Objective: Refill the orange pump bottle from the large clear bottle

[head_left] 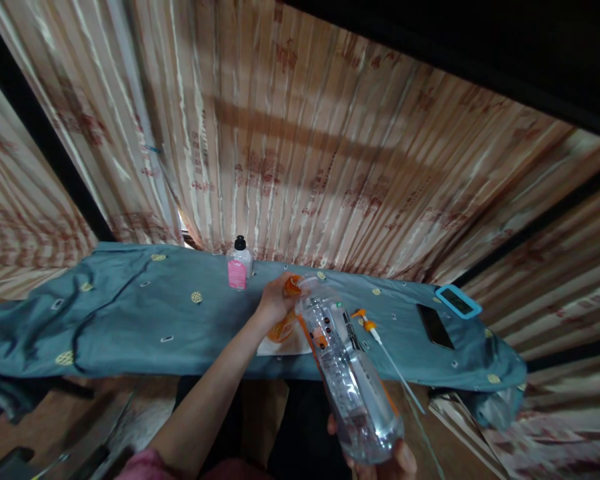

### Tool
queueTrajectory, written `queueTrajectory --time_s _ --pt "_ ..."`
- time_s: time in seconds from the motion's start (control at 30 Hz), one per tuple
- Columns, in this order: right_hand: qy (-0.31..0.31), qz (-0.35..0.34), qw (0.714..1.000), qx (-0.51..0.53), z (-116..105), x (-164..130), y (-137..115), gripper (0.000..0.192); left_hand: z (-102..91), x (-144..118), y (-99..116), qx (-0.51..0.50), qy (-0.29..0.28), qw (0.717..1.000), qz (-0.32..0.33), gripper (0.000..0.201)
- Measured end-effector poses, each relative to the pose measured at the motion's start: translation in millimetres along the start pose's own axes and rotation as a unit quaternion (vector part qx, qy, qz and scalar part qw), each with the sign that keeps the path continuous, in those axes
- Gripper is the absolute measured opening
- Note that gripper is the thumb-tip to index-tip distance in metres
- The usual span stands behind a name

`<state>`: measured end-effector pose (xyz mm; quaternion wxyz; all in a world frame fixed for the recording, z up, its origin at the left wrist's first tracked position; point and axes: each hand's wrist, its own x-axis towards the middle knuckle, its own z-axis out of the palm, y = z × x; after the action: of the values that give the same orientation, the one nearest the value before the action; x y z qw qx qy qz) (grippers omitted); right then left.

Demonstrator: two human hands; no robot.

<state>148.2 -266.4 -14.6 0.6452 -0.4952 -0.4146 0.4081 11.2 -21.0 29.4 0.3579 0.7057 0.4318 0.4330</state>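
The right hand (380,460) sits at the bottom edge of the view, fingers curled up around the base of a clear plastic bottle (347,373), so it grasps the bottle from below. Only the fingertips and a thumb show; the rest of the hand is cut off by the frame. The bottle is held in the air, tilted, with its base toward the person and its neck pointing away and up toward the table. It has an orange label strip along its side and looks see-through, with little or nothing in it.

At the far end of the bottle, the left hand (275,300) closes around the neck, fingers wrapped on an orange cap (293,285) at the mouth. The left forearm stretches from the lower left of the view up to that point.

Under the left hand lies an orange and white item (280,333) on the table; what it is cannot be told. Just right of the bottle lies an orange pump head with a long thin tube (380,340), flat on the cloth.

The table is covered with a blue-grey cloth (130,313) dotted with small yellow motifs. Further back stands a small bottle with a pink label and black cap (239,263), upright and well apart from the hands. At the right end lie a dark phone (434,325) and a small device with a blue frame (457,301), near each other. Behind the table hangs a striped curtain (305,147) with reddish print.
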Motion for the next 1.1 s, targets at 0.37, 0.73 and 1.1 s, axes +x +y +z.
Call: queueTrajectory --time_s 0.37,0.73,1.1 --pt "0.016 0.127 0.942 0.312 -11 6 -9 0.064 0.3 6 -9 -0.048 0.039 0.998 0.001 0.052" --pt "0.076 0.156 0.920 0.352 -5 6 -25 0.068 2.1 6 -7 -0.075 0.036 0.996 -0.021 0.036" --pt "0.003 0.092 0.920 0.381 0 21 -6 0.068 -22.2 -22 -7 -0.128 0.101 0.987 0.013 0.056"
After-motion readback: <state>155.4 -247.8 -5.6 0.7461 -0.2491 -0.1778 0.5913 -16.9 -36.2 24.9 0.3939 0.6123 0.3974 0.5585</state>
